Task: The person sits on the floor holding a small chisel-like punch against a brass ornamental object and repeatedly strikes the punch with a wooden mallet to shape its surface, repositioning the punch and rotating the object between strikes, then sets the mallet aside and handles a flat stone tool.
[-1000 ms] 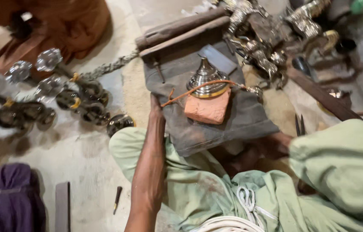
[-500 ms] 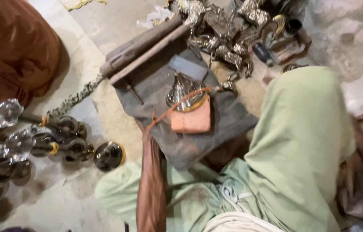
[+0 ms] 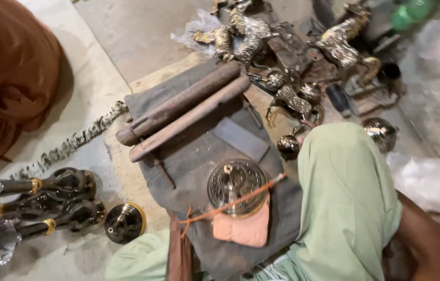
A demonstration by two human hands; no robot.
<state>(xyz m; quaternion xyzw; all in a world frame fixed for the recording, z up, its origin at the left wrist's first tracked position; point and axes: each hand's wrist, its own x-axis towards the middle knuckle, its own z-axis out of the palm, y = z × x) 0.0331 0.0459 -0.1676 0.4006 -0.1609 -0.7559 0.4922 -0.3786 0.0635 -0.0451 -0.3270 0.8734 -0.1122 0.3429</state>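
One brass dome (image 3: 237,187) is still being pinned to the pink pad (image 3: 243,231) by the orange cord (image 3: 251,195), the left hand (image 3: 180,237) being kept at its end, though whether the fingers are clenched cannot be told.

Round engraved brass piece (image 3: 237,187) on pink cloth (image 3: 242,230), orange cord (image 3: 230,204) across it, atop grey mat (image 3: 199,151).
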